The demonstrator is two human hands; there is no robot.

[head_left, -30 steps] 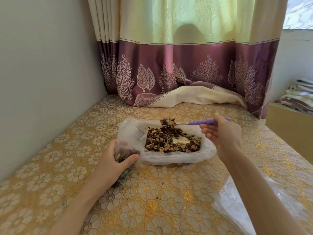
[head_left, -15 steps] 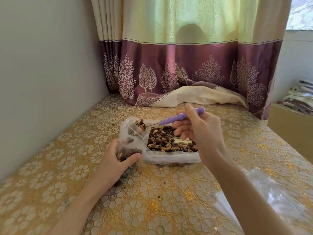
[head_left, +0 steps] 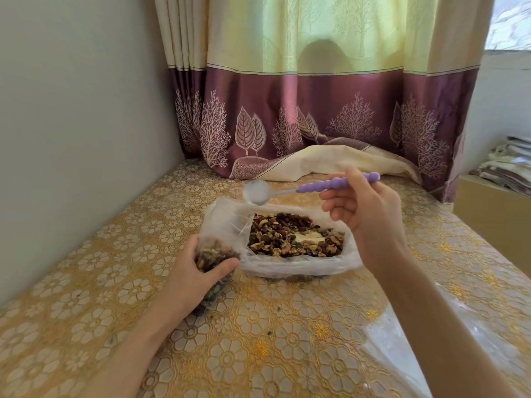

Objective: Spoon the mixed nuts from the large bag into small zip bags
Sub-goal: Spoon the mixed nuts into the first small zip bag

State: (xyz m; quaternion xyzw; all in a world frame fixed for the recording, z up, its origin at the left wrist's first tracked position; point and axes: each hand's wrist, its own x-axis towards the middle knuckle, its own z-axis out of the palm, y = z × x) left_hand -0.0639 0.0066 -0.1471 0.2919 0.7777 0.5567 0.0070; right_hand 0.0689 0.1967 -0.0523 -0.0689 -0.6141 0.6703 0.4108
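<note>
While the left hand (head_left: 195,271) curls round a small zip bag (head_left: 214,257) already part-filled with nuts, thumb across its near face and fingers behind, the right hand (head_left: 365,214) pinches the purple beaded handle of a spoon (head_left: 310,187), lifted above the far left corner of the large bag (head_left: 301,262). Its bowl, pale and turned toward the camera, carries no nuts that can be seen. Clear and thin, the large bag lies open on the table (head_left: 258,340), its rim rolled down, touching the small bag at its left side; the mixed nuts (head_left: 293,237) spread across its floor, with a pale bare patch showing near the middle. A gold plastic cloth with a raised flower pattern covers the table, and a few dark crumbs lie on it near the viewer. At the near right, a sheet of clear plastic (head_left: 431,340) rests on the cloth, partly under the right forearm. Beyond the bags a curtain (head_left: 316,104) hangs to the far edge, cream above and plum below, with printed leaves and trees, its hem bunched on the tabletop. Folded cloths (head_left: 508,165) sit stacked at the far right. No brand, label or writing can be read anywhere on the bags, spoon or cloth.
</note>
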